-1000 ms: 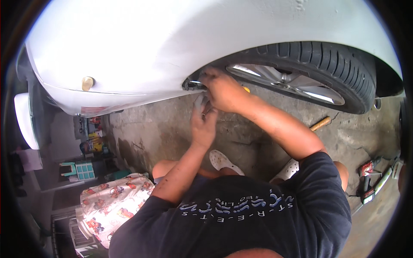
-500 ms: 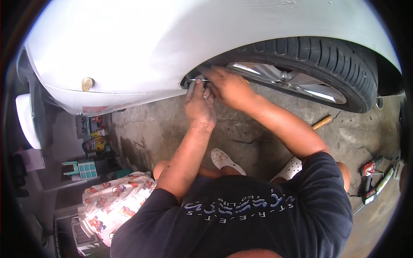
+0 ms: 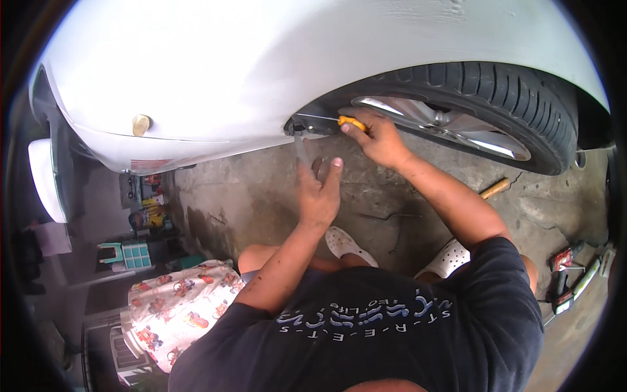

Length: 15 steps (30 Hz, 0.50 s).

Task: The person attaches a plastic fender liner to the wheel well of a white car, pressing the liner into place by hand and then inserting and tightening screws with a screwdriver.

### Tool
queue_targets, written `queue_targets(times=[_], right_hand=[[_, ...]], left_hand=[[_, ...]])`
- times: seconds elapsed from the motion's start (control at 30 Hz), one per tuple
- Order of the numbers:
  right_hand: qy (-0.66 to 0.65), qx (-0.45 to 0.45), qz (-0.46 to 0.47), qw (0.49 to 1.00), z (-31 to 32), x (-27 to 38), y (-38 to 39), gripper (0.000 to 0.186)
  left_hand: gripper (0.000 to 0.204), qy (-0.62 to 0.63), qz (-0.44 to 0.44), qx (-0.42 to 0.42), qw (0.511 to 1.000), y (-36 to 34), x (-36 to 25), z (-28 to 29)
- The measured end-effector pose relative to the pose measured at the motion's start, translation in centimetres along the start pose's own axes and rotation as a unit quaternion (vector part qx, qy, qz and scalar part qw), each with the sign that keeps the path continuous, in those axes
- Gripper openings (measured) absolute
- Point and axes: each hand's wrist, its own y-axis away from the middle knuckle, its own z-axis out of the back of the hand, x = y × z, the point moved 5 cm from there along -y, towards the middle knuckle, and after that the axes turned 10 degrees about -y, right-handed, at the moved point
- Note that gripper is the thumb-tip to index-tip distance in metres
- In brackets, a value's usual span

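My right hand (image 3: 382, 140) grips a screwdriver by its yellow handle (image 3: 351, 123). The thin metal shaft reaches left to the rear lower edge of the wheel arch on a white car (image 3: 196, 72). There, dark trim (image 3: 302, 125) shows under the body edge. Below that spot my left hand (image 3: 319, 196) is in the air, thumb raised and fingers apart, holding nothing; its index finger is smeared by motion. The tyre (image 3: 483, 81), on a silver alloy wheel (image 3: 437, 124), stands turned outward just beyond my right hand.
A wooden handle (image 3: 494, 188) lies on the concrete floor (image 3: 392, 215) near the tyre. Farther right lie a red tool (image 3: 565, 258) and a long light-coloured tool (image 3: 588, 281). A patterned cloth (image 3: 186, 294) covers something at lower left, near a teal plastic piece (image 3: 134, 255).
My left hand has dropped away from the wheel arch edge and its fingers have spread. My right hand has shifted right, and the yellow screwdriver handle now shows in it.
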Motion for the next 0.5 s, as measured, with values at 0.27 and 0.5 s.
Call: queue_targets(times=[0.27,0.5], right_hand=[[-0.001,0.008,-0.078,0.997,0.1,0.0,0.3,0.029],[-0.039,-0.012,-0.058,0.998,0.1,-0.4,1.0,0.025]], left_hand=[[0.11,-0.028,-0.073,-0.029,0.997,-2.2,0.3,-1.4],[0.11,0.083,-0.108,-0.028,0.99,-3.0,0.3,-2.0]])
